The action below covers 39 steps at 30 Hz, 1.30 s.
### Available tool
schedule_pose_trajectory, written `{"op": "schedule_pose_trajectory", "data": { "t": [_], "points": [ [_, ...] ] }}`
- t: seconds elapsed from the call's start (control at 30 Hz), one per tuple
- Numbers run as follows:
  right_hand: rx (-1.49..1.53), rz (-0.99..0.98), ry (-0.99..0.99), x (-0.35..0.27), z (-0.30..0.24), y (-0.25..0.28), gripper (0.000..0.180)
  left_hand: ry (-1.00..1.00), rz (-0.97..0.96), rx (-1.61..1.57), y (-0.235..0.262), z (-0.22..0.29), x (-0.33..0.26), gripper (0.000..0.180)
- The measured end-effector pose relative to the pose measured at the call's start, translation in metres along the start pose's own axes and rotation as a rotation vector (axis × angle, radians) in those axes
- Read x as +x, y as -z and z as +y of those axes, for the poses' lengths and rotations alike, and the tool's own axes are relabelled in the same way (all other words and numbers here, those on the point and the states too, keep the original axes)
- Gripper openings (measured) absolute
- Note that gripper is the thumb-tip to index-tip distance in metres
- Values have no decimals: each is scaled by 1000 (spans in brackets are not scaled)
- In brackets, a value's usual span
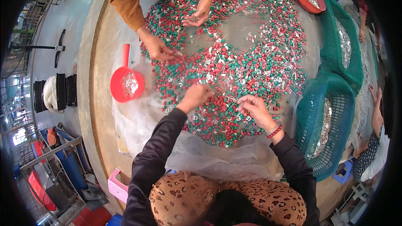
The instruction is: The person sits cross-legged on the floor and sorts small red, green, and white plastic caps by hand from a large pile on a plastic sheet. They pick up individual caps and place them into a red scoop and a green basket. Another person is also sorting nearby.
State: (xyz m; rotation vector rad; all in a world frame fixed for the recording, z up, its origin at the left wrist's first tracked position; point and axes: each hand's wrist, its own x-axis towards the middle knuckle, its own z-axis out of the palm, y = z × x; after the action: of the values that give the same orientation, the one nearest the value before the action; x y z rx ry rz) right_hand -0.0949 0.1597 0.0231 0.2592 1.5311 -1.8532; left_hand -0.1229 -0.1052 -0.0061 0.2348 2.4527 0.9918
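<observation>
Working over one heap of bits (pixel 251 81): left hand (pixel 195 98) curled, right hand (pixel 256 110) half-curled, cannot tell contents; co-worker's two hands (pixel 155 49) opposite; one red scoop (pixel 140 83) left, two baskets (pixel 341 140) right.

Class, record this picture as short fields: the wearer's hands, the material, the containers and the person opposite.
Left hand: left hand over the pile, fingers curled; any held piece unclear
Right hand: right hand over the pile, fingertips close together; grip unclear
Wrist: red beaded bracelet on the right
Material: pile of small red, green and pale pieces
Left container: red dipper holding shiny pieces
Right containers: green mesh baskets with shiny pieces inside
Opposite: co-worker's hands, one palm up
</observation>
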Motion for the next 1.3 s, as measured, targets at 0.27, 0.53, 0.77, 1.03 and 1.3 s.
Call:
{"op": "schedule_pose_trajectory", "data": {
  "t": [0.27, 0.53, 0.77, 1.03, 1.3],
  "points": [
    [-1162, 91, 645, 26, 7, -21, 22, -77, 93, 83, 26, -12, -10, 25],
    [-1722, 54, 581, 49, 25, -35, 9, -4, -223, -1566, 77, 48, -15, 47],
    [395, -557, -52, 12, -5, -19, 19, 134, -236, -1562, 48, 10, 6, 35],
    [545, -764, -87, -35, -44, -19, 20, -333, 87, 643, -33, 14, 21, 19],
    [556, -331, 14, -22, -27, 8, 34, -209, 97, 573, 15, -10, 12, 31]
  ]
}}
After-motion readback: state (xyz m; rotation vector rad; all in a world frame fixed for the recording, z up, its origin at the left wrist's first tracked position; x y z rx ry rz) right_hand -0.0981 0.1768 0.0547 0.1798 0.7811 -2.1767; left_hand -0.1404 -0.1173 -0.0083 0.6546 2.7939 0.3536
